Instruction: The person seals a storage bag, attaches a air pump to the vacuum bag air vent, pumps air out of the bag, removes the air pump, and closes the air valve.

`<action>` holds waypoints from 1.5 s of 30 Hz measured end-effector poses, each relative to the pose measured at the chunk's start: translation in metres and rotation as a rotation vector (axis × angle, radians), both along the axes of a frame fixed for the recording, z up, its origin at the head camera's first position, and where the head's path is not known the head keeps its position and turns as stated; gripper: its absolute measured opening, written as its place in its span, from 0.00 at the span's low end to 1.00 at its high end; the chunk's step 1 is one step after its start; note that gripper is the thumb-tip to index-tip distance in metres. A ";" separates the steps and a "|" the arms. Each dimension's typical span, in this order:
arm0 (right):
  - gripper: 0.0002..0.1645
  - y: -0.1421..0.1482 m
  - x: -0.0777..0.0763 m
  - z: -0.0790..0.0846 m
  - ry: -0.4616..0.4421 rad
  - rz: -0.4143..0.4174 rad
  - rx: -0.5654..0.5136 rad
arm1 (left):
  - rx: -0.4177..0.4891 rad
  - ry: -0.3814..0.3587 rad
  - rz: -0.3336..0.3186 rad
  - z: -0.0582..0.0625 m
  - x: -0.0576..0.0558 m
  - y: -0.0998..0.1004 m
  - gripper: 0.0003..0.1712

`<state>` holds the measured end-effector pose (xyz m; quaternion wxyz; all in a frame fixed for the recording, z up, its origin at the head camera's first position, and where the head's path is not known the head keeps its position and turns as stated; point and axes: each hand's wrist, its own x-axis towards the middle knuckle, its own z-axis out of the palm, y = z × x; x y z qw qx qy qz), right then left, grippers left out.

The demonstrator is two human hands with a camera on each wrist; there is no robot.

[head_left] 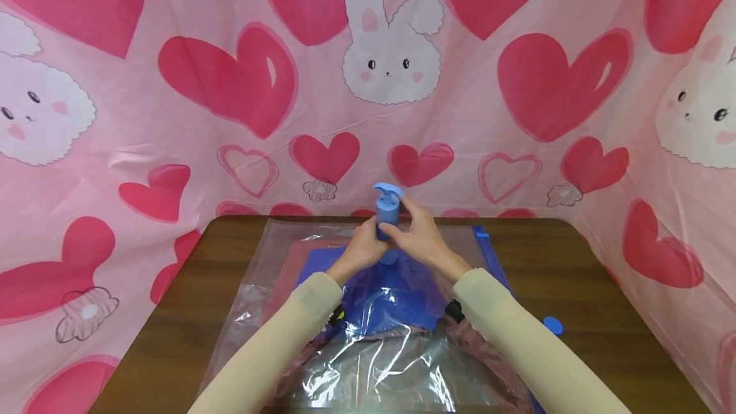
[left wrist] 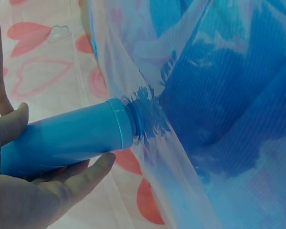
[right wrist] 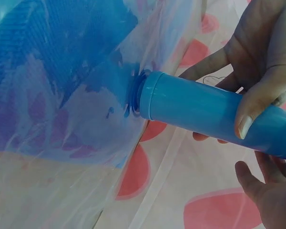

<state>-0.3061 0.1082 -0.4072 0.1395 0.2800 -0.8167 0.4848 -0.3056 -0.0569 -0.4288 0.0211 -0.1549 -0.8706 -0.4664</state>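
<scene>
A blue hand pump (head_left: 388, 213) with a curved handle on top stands upright over the far part of a clear plastic storage bag (head_left: 359, 391). My left hand (head_left: 366, 246) holds the barrel from the left, its fingers beneath the pump (left wrist: 71, 136) in the left wrist view. From the other side my right hand (head_left: 427, 236) grips the barrel too, thumb laid across it in the right wrist view. The pump's ringed end (right wrist: 150, 95) meets a round blue fitting on the bag's film. Folded blue ribbed cloth (left wrist: 224, 90) lies inside the bag, with reddish cloth (head_left: 287, 280) beside it.
A small round blue cap (head_left: 553, 326) lies on the brown wooden table (head_left: 598, 299), right of the bag. Along the bag's right edge runs a blue zip strip (head_left: 493, 257). Pink fabric (head_left: 391, 126) with hearts and rabbits hangs behind and at both sides.
</scene>
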 end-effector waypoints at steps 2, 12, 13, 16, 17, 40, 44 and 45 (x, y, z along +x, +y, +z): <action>0.39 0.000 0.001 0.001 -0.008 0.021 -0.009 | -0.005 0.002 0.011 0.001 0.000 -0.001 0.29; 0.40 0.000 0.002 0.000 0.013 -0.022 -0.020 | -0.006 0.003 0.020 0.001 0.001 0.001 0.29; 0.40 0.000 0.002 0.000 0.019 -0.032 -0.020 | -0.005 0.003 0.020 0.001 0.001 0.001 0.28; 0.41 0.000 0.003 0.001 0.031 -0.059 -0.021 | 0.001 0.002 0.018 0.002 0.002 0.001 0.28; 0.41 0.000 0.003 0.001 0.034 -0.065 -0.019 | 0.004 0.001 0.018 0.002 0.002 0.001 0.28; 0.19 -0.001 0.002 0.056 0.319 -0.099 0.210 | 0.079 0.049 -0.018 -0.005 0.002 -0.004 0.33; 0.15 -0.002 0.001 0.063 0.309 -0.079 0.235 | 0.078 0.055 -0.023 -0.004 0.002 -0.003 0.32; 0.14 -0.003 0.001 0.064 0.307 -0.075 0.237 | 0.078 0.054 -0.025 -0.003 0.002 -0.002 0.32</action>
